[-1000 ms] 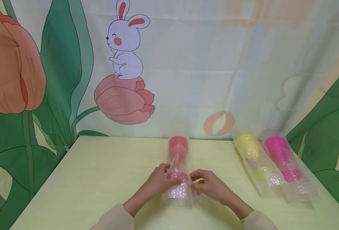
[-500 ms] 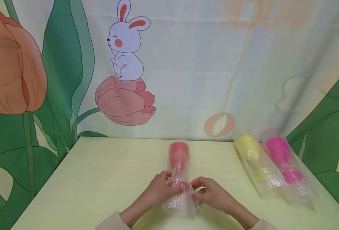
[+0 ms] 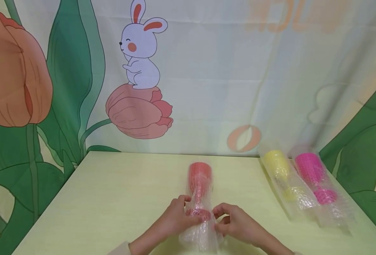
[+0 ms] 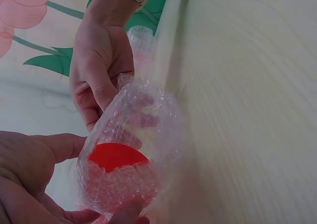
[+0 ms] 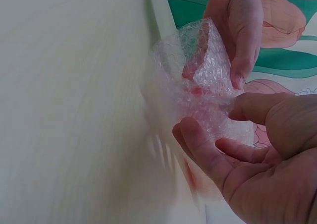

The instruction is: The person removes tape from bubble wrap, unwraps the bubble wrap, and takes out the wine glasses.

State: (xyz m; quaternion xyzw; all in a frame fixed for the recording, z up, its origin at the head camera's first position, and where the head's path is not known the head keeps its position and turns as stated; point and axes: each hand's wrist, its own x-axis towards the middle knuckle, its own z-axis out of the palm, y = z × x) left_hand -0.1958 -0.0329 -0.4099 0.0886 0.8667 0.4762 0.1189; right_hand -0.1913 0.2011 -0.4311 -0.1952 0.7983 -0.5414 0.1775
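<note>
A red goblet-shaped object point(image 3: 200, 173) lies lengthwise on the table, wrapped in clear bubble wrap point(image 3: 200, 239) whose near end is loose. My left hand point(image 3: 178, 217) grips its narrow near part from the left, thumb across the top; part of its fingers is hidden by the wrap. On the other side, my right hand point(image 3: 235, 223) pinches the wrap's edge between thumb and curled fingers. The left wrist view looks into the open end of the wrap, where a flat red disc point(image 4: 116, 156) shows. In the right wrist view the bubble wrap point(image 5: 218, 68) stands up as a loose flap.
At the right of the pale yellow table point(image 3: 117, 191), a yellow wrapped object point(image 3: 275, 163) and a magenta wrapped object point(image 3: 309, 168) of similar shape lie side by side. A printed curtain point(image 3: 200, 78) with a rabbit and tulips hangs behind the table's far edge.
Both hands and the red wrapped object have slid toward the person, away from the table's far edge. The hold looks the same. The yellow and magenta objects stay put.
</note>
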